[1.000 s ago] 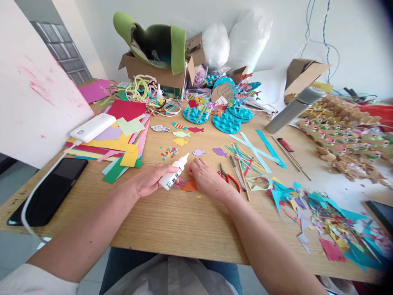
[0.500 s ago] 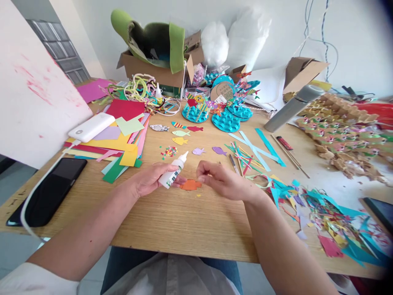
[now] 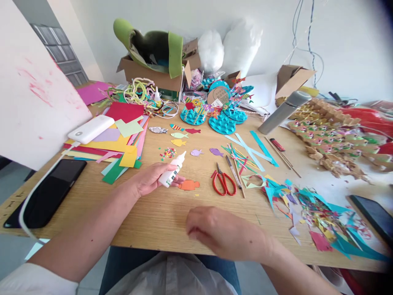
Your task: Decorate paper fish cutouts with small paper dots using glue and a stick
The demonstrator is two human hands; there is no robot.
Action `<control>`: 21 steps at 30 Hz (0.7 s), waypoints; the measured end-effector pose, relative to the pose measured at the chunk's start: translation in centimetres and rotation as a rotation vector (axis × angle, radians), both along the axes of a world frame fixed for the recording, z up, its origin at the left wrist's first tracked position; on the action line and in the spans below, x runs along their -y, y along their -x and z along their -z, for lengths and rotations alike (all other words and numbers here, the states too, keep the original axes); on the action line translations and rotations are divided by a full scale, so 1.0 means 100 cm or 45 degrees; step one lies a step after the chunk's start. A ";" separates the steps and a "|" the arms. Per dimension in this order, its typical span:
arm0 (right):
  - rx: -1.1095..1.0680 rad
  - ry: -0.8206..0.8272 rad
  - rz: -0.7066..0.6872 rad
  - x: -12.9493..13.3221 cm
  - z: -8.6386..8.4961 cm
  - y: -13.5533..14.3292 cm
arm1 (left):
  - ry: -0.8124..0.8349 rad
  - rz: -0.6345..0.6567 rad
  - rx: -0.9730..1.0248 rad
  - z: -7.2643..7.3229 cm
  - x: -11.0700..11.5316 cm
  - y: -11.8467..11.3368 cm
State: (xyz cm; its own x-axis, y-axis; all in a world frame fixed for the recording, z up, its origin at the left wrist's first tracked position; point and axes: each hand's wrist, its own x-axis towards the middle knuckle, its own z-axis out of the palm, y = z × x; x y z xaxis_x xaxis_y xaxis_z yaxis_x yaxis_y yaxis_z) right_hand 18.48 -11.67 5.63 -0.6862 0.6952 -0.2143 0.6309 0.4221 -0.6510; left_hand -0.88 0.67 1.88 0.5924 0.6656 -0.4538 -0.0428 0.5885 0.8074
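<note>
The white plastic squeeze bottle with a tapered nozzle [image 3: 171, 173] is in your left hand [image 3: 151, 179], tilted above the wooden desk [image 3: 141, 229] with its tip pointing up and away from you; the grip of that hand is closed around the bottle's body. Its fingertips reach the left end of the flat orange paper cutout [image 3: 189, 185], which lies on the desk. Your right hand [image 3: 216, 229] is nearer to you, over the desk's front edge, its fingers curled inward; you cannot tell from this view whether that grip is pinching anything. Just beyond the bottle lies a scatter of tiny multicoloured paper bits [image 3: 168, 153], with a pale lilac paper fish [image 3: 196, 152] and a darker purple paper fish [image 3: 216, 152] to its right. Red-handled metal scissors [image 3: 224, 181] lie right of the orange cutout, beside a slim pen [image 3: 232, 169].
</note>
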 end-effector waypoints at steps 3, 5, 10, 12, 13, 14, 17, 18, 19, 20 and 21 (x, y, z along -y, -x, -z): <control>0.049 0.017 0.493 -0.016 0.007 -0.016 | -0.008 -0.001 0.021 0.001 0.000 0.000; 0.079 0.158 0.778 -0.028 0.015 -0.022 | -0.005 0.000 0.026 0.001 0.000 0.001; 0.140 0.380 1.018 -0.051 0.030 -0.023 | -0.004 0.006 0.000 0.000 0.001 0.000; 0.163 0.373 1.040 -0.055 0.031 -0.021 | -0.005 -0.004 -0.015 -0.001 0.001 0.000; 0.167 0.374 1.048 -0.056 0.032 -0.021 | -0.002 -0.009 -0.021 -0.002 0.001 -0.001; 0.168 0.378 1.054 -0.057 0.032 -0.020 | 0.004 -0.012 -0.027 -0.002 0.001 -0.001; 0.157 0.408 1.065 -0.059 0.033 -0.017 | 0.014 -0.020 -0.039 -0.002 0.001 -0.001; 0.149 0.423 1.072 -0.060 0.034 -0.016 | 0.018 -0.020 -0.038 -0.002 0.001 -0.001; 0.138 0.441 1.080 -0.061 0.034 -0.016 | 0.021 -0.017 -0.036 -0.002 0.001 -0.001; 0.122 0.457 1.090 -0.062 0.035 -0.015 | 0.022 -0.014 -0.032 -0.001 0.000 -0.001; 0.107 0.473 1.101 -0.062 0.035 -0.014 | 0.023 -0.008 -0.027 -0.001 0.000 -0.001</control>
State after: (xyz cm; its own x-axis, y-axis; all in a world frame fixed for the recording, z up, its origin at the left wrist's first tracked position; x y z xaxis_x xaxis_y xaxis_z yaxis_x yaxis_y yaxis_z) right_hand 19.87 -5.42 2.11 0.0629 0.8332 -0.5494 0.6791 -0.4391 -0.5882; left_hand -0.82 0.65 1.94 0.5786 0.6609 -0.4779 -0.0295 0.6025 0.7976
